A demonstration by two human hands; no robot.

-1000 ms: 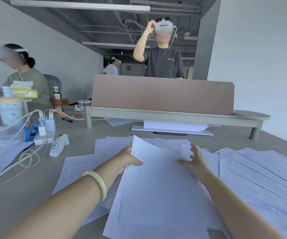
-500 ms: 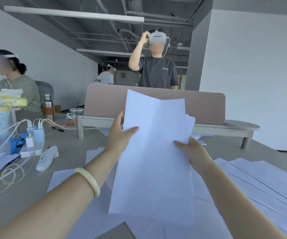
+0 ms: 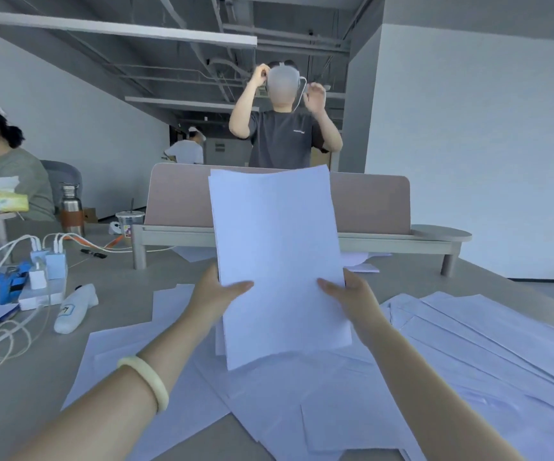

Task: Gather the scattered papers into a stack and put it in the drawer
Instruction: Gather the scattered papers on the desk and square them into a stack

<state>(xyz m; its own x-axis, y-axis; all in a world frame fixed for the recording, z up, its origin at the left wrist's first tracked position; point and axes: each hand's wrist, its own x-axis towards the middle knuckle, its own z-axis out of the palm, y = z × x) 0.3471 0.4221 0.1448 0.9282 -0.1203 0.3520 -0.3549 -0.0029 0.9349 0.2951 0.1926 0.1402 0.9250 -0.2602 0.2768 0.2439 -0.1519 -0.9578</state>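
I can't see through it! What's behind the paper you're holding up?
Behind the held papers, a pink desk divider and a standing person in a dark shirt show around the edges. The divider's middle is hidden.

Sticker on the white handheld device (image 3: 75,307), one dark character there, too blurred to call, tiny white chest print on the standing person's dark T-shirt (image 3: 282,141), unreadable, colourful print on the plastic cup (image 3: 129,226), illegible too
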